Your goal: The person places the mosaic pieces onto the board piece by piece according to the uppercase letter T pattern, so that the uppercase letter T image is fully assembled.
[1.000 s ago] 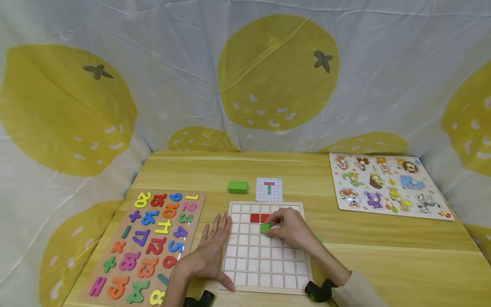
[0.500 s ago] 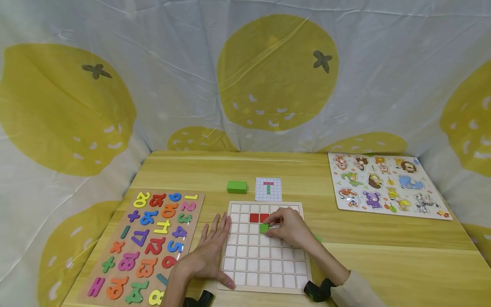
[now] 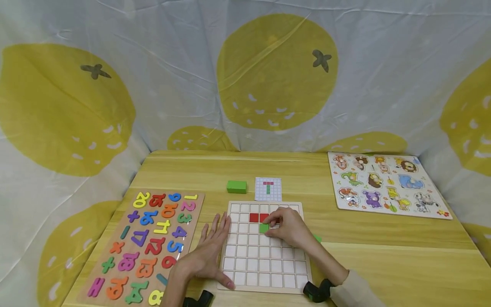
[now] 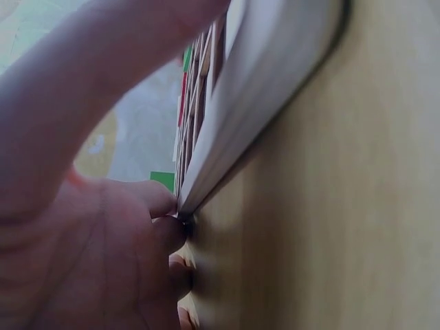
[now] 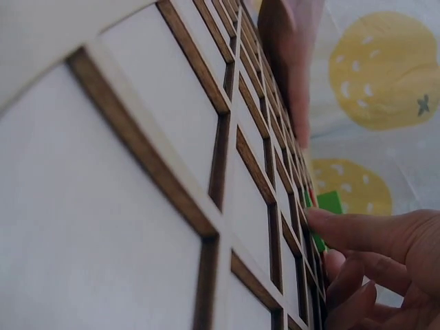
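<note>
A wooden grid board (image 3: 248, 266) with square recesses lies on the table in front of me. Two red square tiles (image 3: 254, 218) show side by side in its second row; any further red ones are mostly behind my right hand. My right hand (image 3: 287, 228) pinches a green square tile (image 3: 264, 228) at the cell just below the red row, and the right wrist view shows thumb and fingers at this tile (image 5: 318, 240). My left hand (image 3: 209, 258) lies with fingers spread along the board's left side, thumb at the lower left corner. In the left wrist view the fingertips meet the board's edge (image 4: 240, 124).
Behind the board are a green block (image 3: 236, 186) and a pattern card (image 3: 268, 189) showing a red and green T. A number puzzle (image 3: 192, 238) lies at left, an animal puzzle (image 3: 391, 185) at back right. Another green piece (image 3: 317, 238) peeks out beside the right forearm.
</note>
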`<state>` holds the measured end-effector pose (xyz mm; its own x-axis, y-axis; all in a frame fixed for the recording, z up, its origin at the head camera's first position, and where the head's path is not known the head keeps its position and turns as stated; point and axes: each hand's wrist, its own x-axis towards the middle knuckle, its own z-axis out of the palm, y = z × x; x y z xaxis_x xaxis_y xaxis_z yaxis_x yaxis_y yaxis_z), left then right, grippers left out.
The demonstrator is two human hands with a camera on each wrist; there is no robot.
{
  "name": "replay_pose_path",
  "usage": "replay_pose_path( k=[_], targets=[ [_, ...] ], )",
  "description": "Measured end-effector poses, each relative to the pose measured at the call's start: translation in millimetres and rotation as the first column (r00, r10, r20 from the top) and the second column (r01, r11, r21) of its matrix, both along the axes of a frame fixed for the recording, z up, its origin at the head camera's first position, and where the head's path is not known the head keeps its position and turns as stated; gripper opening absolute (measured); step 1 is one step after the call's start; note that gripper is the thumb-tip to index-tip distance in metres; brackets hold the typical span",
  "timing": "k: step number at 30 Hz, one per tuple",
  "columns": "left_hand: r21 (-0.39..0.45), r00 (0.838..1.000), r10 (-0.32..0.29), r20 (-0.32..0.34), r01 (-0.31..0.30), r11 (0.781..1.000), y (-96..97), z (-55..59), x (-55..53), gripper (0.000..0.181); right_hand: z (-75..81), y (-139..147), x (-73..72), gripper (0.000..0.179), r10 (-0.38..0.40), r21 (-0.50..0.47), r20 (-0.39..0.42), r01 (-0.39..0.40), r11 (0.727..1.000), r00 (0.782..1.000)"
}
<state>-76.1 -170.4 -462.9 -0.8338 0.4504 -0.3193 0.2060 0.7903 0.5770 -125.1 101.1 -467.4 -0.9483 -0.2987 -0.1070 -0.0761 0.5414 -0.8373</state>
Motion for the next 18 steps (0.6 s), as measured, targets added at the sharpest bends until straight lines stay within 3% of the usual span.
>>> replay_pose_path(
  k=[10, 18],
  targets=[
    [0.007, 1.0, -0.014, -0.006, 0.014, 1.0, 0.1, 0.0, -0.2, 0.164, 2.4, 8.2, 0.6, 0.021, 0.088, 0.04, -0.036, -0.086, 0.995, 0.996],
    [0.007, 1.0, -0.009, -0.006, 0.009, 1.0, -1.1, -0.2, 1.6, 0.166, 17.1, 63.6, 6.2, 0.022, 0.065, 0.001, -0.075, -0.066, 0.998, 0.995]
  ],
)
